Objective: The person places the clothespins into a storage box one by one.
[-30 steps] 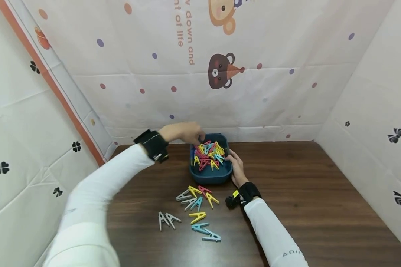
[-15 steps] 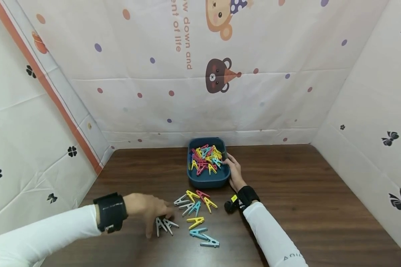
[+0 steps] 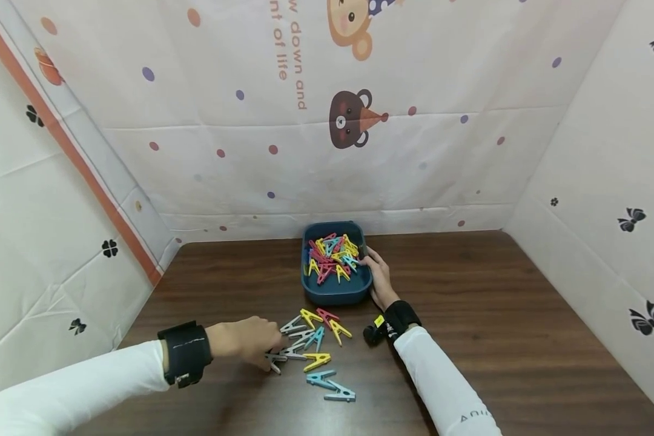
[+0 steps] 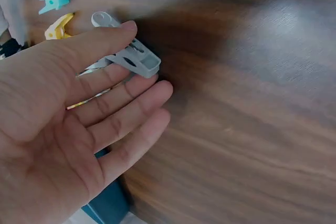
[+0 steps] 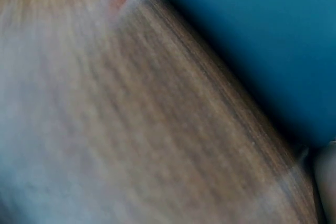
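Note:
My left hand (image 3: 256, 342) is low over the table at the left end of the loose clothespins. In the left wrist view its thumb and fingertips pinch a grey clothespin (image 4: 139, 59), while the other fingers stay loosely bent. Another grey clothespin (image 3: 293, 352) lies just beyond the fingers. My right hand (image 3: 379, 275) grips the right side of a dark blue plastic bin (image 3: 338, 297), thumb at the rim. Inside the bin is a heap of red, yellow and light blue clothespins (image 3: 332, 255). The right wrist view shows the bin's wall (image 5: 262, 40) close up, blurred.
Between the bin and the table's front lie a yellow clothespin (image 3: 317, 361), a red clothespin (image 3: 327, 315), light blue clothespins (image 3: 340, 392) and more grey ones. A black wrist camera (image 3: 373, 334) sits by my right wrist. A printed cloth wall (image 3: 240, 175) borders the wooden table (image 3: 458, 327).
My left hand has come from above the bin down to the front left, then slightly right at the grey clothespins. One grey clothespin has shifted right. The right hand still holds the bin.

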Available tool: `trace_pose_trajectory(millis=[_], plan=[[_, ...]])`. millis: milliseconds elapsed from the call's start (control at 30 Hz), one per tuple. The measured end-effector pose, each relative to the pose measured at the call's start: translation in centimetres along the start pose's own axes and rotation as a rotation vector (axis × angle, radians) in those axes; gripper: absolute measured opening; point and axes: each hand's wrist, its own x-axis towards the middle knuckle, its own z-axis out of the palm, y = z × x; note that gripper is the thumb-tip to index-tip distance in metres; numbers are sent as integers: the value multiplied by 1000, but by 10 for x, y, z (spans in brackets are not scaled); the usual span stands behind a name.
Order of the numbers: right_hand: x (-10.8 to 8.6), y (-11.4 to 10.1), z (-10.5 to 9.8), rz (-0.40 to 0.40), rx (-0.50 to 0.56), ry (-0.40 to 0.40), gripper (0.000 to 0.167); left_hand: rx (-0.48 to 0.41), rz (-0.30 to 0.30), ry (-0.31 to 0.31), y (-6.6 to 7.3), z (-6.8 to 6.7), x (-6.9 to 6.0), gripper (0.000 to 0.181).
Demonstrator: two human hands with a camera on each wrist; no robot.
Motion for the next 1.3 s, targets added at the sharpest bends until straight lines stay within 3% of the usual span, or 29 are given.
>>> trace_pose_trajectory(millis=[100, 200, 300, 400, 500, 600, 667, 733, 800, 900, 1000, 1100, 1200, 1300], plan=[[1, -1, 0, -5, -8, 2, 58, -3, 3, -31, -4, -9, 3, 19], [1, -1, -1, -9, 6, 2, 58, -15, 26, -117, -13, -27, 3, 19], [1, -1, -3, -14, 20, 4, 58, -77, 41, -204, -29, -56, 4, 16], [0, -1, -4, -24, 27, 5, 58, -138, 57, -221, -49, -94, 11, 12], [0, -2, -4, -27, 18, 15, 58, -185, 115, -125, -67, -133, 26, 12], [-2, -1, -4, -20, 4, 26, 57, -262, 108, 95, -78, -163, 46, 10], [-3, 1, -3, -12, -2, 31, 57, -334, 53, 266, -83, -174, 63, 9], [-3, 3, -2, -9, -1, 29, 56, -399, -50, 412, -87, -179, 82, 12], [-4, 5, -2, -4, 0, 25, 56, -413, -163, 506, -92, -178, 104, 13], [-3, 6, -1, -3, 6, 27, 55, -386, -348, 545, -98, -174, 134, 13], [-2, 7, 0, -5, 0, 24, 55, -416, -463, 496, -102, -166, 159, 9], [-1, 7, 0, -9, -14, 21, 56, -474, -514, 385, -101, -158, 178, 10], [0, 6, 0, -17, -21, 22, 56, -460, -517, 274, -95, -149, 194, 12], [0, 4, 1, -21, -24, 22, 56, -427, -503, 215, -88, -143, 203, 17]])
